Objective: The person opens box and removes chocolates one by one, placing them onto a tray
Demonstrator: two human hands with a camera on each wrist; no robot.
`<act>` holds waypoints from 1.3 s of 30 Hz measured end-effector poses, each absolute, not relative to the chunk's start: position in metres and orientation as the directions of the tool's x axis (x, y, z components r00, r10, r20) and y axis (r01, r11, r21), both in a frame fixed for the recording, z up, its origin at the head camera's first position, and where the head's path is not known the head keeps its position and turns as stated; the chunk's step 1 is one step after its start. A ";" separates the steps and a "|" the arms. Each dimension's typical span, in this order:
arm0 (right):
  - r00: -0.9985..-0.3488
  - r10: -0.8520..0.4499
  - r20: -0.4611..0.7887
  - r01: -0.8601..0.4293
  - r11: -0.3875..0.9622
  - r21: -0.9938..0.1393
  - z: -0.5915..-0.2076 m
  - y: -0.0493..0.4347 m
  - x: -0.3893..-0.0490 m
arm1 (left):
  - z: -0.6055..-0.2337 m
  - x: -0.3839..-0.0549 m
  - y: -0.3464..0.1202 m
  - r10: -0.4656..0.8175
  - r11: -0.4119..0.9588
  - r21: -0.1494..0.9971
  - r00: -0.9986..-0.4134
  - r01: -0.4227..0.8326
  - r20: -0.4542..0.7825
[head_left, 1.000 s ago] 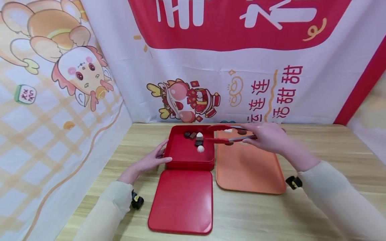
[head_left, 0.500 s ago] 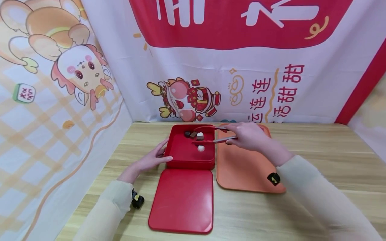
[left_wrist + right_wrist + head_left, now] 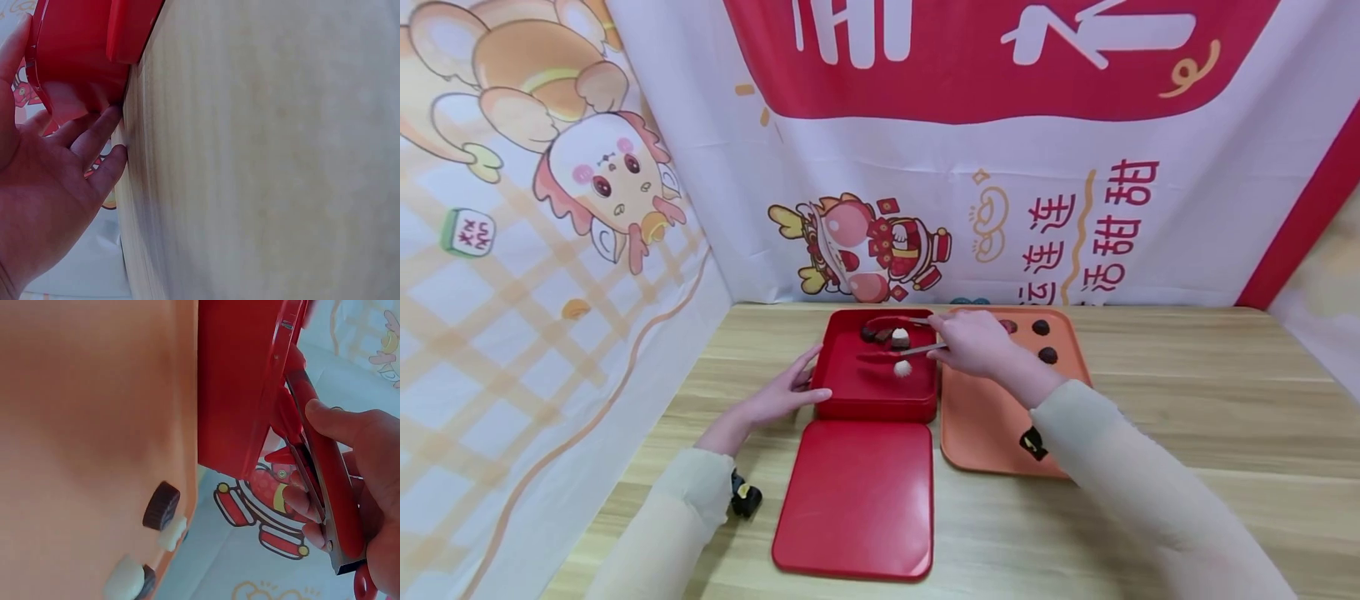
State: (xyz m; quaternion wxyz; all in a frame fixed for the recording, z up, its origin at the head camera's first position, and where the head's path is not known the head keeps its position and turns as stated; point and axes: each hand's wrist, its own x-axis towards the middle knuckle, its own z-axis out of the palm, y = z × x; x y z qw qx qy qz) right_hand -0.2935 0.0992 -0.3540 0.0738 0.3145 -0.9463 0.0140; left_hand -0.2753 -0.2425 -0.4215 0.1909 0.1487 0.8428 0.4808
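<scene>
My left hand (image 3: 775,396) rests against the left side of the red box (image 3: 880,410), thumb near the front rim; in the left wrist view its extended fingers touch the box wall. My right hand (image 3: 981,343) grips red-tipped tongs (image 3: 331,475) between thumb and fingers. The tongs' two arms are spread apart over the box's inside. Between and beside them lie a white-topped chocolate (image 3: 900,338), dark chocolates (image 3: 868,334) and a white chocolate (image 3: 902,367). The lower arm partly hides what lies beneath it.
An orange tray (image 3: 985,429) stands right of the box, with several chocolates towards its back, including a dark one (image 3: 162,505) and a white one (image 3: 124,578). The red lid (image 3: 853,500) lies in front of the box. A printed cloth (image 3: 850,150) hangs behind the table.
My right hand has moved left with the tongs, bringing their tips from the box's right edge to over its inside. More tray chocolates now show. My left hand keeps its place.
</scene>
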 end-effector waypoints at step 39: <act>-0.808 -0.584 0.074 -0.586 0.810 -0.010 -0.365 0.076 -0.312 | -0.433 -0.282 -0.246 0.421 0.508 0.857 -0.893 0.086 -0.161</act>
